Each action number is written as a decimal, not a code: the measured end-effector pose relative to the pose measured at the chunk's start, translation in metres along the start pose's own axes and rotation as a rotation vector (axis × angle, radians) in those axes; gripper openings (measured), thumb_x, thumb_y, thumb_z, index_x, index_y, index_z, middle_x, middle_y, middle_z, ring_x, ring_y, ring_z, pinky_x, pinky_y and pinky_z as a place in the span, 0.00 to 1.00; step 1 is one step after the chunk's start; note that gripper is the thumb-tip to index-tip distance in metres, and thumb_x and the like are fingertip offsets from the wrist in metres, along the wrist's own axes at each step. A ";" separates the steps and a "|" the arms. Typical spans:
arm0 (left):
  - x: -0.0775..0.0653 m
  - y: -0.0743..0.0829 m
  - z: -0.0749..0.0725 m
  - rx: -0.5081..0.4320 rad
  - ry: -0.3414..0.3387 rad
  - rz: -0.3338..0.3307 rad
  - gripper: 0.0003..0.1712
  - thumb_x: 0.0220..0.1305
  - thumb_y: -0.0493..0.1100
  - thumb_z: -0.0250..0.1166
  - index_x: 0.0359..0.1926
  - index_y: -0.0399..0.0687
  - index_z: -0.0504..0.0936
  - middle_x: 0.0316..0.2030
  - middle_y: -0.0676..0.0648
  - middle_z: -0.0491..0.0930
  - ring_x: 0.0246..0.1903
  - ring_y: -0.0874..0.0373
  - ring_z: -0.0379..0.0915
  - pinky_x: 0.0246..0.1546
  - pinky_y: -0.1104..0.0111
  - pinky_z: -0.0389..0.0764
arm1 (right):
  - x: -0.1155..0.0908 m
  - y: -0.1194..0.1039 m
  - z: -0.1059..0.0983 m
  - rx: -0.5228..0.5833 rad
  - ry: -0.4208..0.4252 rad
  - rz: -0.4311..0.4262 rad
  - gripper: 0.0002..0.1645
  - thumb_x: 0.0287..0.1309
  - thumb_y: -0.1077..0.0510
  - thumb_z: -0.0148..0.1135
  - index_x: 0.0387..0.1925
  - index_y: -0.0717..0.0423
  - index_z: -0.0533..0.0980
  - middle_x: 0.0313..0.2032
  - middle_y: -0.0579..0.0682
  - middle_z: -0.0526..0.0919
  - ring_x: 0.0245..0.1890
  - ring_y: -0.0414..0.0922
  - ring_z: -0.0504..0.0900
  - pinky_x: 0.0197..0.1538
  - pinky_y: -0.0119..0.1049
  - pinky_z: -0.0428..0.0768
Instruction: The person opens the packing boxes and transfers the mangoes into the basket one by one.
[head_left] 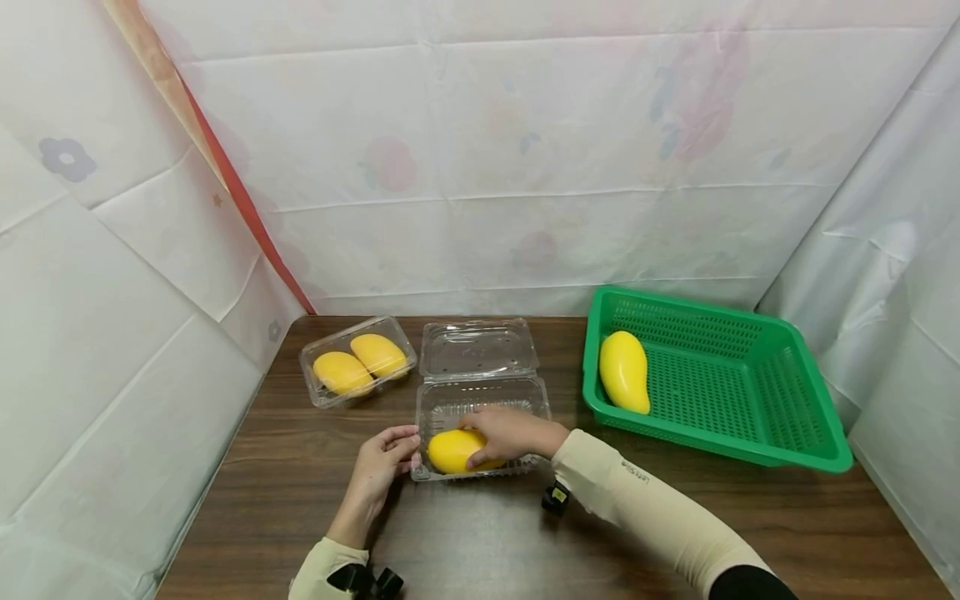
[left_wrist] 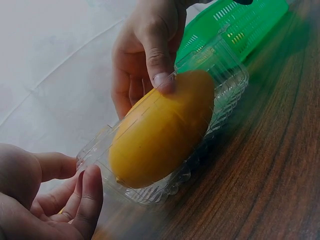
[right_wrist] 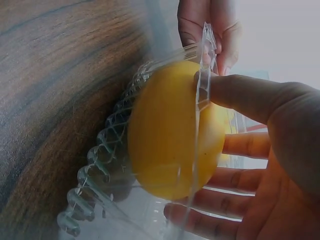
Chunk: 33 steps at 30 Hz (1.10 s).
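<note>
We identify the working mango (head_left: 448,451) inside the clear container (head_left: 483,392), which stands near the middle of the worktop (head_left: 465,542), left of centre. The mango lies lengthwise along the front wall, toward the front left corner of the container; we cannot tell whether it rests fully on the container's floor.

Right hand (head_left: 501,433): holds the mango from above, thumb on the near side and fingers on the far side. It covers part of the mango's right end.

Left hand (head_left: 381,462): pinches the container's left rim near the front corner.

Surroundings: the hinged lid (head_left: 480,348) is folded back behind the container, toward the worktop's back edge. A lidded container (head_left: 309,379) holding two mangoes (head_left: 342,372) stands at the back left corner, just beside the lid. A green basket (head_left: 731,400) occupies the back right corner, with a single mango (head_left: 624,372) against its left wall.

Obstructions: the right forearm, in a cream sleeve (head_left: 652,508), crosses the worktop between the container and the front right corner. The container's front wall stands between the mango and the front edge. White printed sheeting (head_left: 480,125) bounds the back edge and both sides.
</note>
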<state>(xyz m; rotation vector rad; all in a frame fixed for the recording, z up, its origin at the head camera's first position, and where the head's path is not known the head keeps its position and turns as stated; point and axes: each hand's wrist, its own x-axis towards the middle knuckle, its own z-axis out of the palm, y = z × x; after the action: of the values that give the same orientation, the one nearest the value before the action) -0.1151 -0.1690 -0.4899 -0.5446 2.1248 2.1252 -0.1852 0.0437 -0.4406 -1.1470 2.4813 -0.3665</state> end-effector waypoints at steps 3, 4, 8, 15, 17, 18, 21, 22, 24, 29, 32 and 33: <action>0.000 0.000 0.000 -0.003 0.002 -0.003 0.19 0.67 0.35 0.61 0.56 0.30 0.75 0.29 0.50 0.81 0.25 0.63 0.77 0.28 0.74 0.81 | 0.000 -0.001 0.001 0.001 0.002 -0.002 0.37 0.53 0.42 0.71 0.62 0.50 0.73 0.55 0.47 0.80 0.47 0.39 0.77 0.51 0.34 0.77; 0.000 0.000 0.000 -0.003 0.003 -0.003 0.19 0.67 0.35 0.61 0.56 0.30 0.75 0.29 0.50 0.81 0.25 0.63 0.77 0.28 0.74 0.81 | 0.001 -0.001 0.001 0.001 0.002 -0.004 0.37 0.53 0.42 0.71 0.62 0.50 0.72 0.56 0.47 0.79 0.48 0.39 0.77 0.52 0.35 0.77; 0.000 0.000 -0.001 -0.007 0.000 -0.003 0.19 0.67 0.36 0.61 0.56 0.30 0.75 0.30 0.51 0.81 0.25 0.63 0.77 0.28 0.74 0.81 | 0.001 -0.002 0.001 -0.003 0.002 -0.009 0.39 0.53 0.42 0.71 0.64 0.51 0.70 0.57 0.47 0.79 0.50 0.40 0.77 0.54 0.35 0.77; 0.001 0.000 -0.001 0.002 -0.007 -0.006 0.19 0.68 0.36 0.61 0.57 0.31 0.75 0.31 0.51 0.82 0.26 0.62 0.77 0.29 0.74 0.81 | 0.005 -0.003 0.001 0.006 -0.025 -0.004 0.41 0.53 0.43 0.72 0.65 0.52 0.69 0.57 0.48 0.79 0.50 0.41 0.78 0.54 0.36 0.77; 0.001 0.001 -0.001 0.005 -0.008 -0.005 0.19 0.68 0.37 0.61 0.57 0.31 0.75 0.31 0.51 0.82 0.26 0.62 0.77 0.29 0.74 0.81 | 0.006 -0.003 0.001 0.013 -0.031 -0.008 0.41 0.52 0.44 0.72 0.65 0.52 0.69 0.56 0.48 0.79 0.49 0.41 0.78 0.54 0.36 0.77; 0.002 0.001 -0.001 0.006 -0.008 -0.006 0.19 0.68 0.37 0.61 0.57 0.31 0.75 0.31 0.51 0.82 0.26 0.62 0.77 0.29 0.74 0.81 | 0.007 -0.003 0.001 0.015 -0.033 -0.009 0.41 0.52 0.44 0.72 0.65 0.53 0.69 0.56 0.48 0.80 0.49 0.41 0.78 0.53 0.36 0.77; 0.001 0.000 -0.001 0.005 -0.009 -0.007 0.20 0.68 0.37 0.61 0.57 0.31 0.75 0.31 0.51 0.82 0.26 0.62 0.77 0.29 0.74 0.81 | 0.008 -0.002 0.002 0.013 -0.035 -0.013 0.42 0.51 0.45 0.73 0.65 0.53 0.69 0.55 0.48 0.80 0.48 0.40 0.78 0.53 0.35 0.77; 0.002 0.000 -0.001 0.004 -0.010 -0.008 0.20 0.68 0.37 0.61 0.57 0.31 0.75 0.31 0.51 0.81 0.26 0.62 0.77 0.29 0.74 0.81 | 0.008 -0.003 0.002 0.009 -0.034 -0.014 0.42 0.51 0.44 0.73 0.65 0.53 0.69 0.54 0.48 0.80 0.47 0.40 0.78 0.52 0.34 0.77; 0.001 -0.001 -0.001 0.002 -0.011 -0.010 0.20 0.68 0.37 0.61 0.57 0.31 0.75 0.30 0.51 0.81 0.25 0.63 0.77 0.29 0.74 0.81 | 0.008 -0.003 0.003 0.008 -0.035 -0.013 0.42 0.51 0.44 0.73 0.65 0.52 0.70 0.53 0.47 0.81 0.45 0.39 0.78 0.50 0.33 0.77; 0.001 -0.001 -0.002 0.000 -0.008 -0.009 0.20 0.67 0.37 0.61 0.57 0.31 0.75 0.29 0.51 0.81 0.25 0.63 0.77 0.29 0.74 0.81 | 0.008 -0.005 0.001 0.022 -0.035 -0.008 0.40 0.50 0.44 0.73 0.63 0.52 0.71 0.51 0.47 0.82 0.41 0.37 0.76 0.47 0.31 0.77; 0.001 -0.001 -0.001 -0.001 -0.007 -0.008 0.19 0.67 0.36 0.61 0.56 0.31 0.75 0.29 0.51 0.81 0.25 0.63 0.77 0.29 0.74 0.81 | 0.008 -0.005 0.001 0.021 -0.032 -0.006 0.40 0.50 0.44 0.73 0.62 0.52 0.72 0.50 0.46 0.82 0.41 0.37 0.76 0.46 0.31 0.76; 0.002 -0.001 -0.001 -0.001 -0.005 -0.007 0.19 0.67 0.36 0.61 0.56 0.30 0.75 0.29 0.51 0.81 0.25 0.63 0.77 0.29 0.74 0.81 | 0.008 -0.005 0.001 0.018 -0.029 -0.006 0.40 0.50 0.44 0.74 0.62 0.51 0.72 0.50 0.46 0.82 0.41 0.37 0.76 0.46 0.31 0.76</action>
<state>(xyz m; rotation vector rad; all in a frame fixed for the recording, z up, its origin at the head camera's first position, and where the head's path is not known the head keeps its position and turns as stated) -0.1161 -0.1704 -0.4909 -0.5445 2.1160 2.1225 -0.1860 0.0344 -0.4415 -1.1453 2.4446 -0.3703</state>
